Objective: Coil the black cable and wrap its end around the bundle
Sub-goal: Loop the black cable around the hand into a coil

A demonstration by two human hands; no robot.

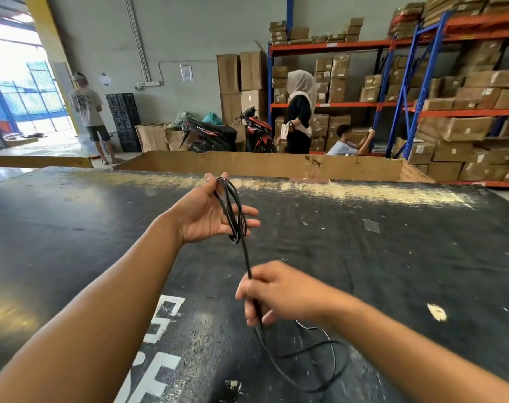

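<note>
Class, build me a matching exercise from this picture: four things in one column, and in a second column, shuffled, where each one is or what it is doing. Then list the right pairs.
Things
1. left hand
2. right hand
3. loose cable
4. white lettering

States
A. painted on the dark table
B. holds the coiled loops
C. trails over the table near the bottom edge
D. grips the straight run below the coil

Pairs: 1-B, 2-D, 3-C, 4-A

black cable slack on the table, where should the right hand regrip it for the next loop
Further down the free run of the black cable, just below the right hand, coming from above. That stretch lies loose and curved on the dark table, while the left hand holds the finished loops.
</note>
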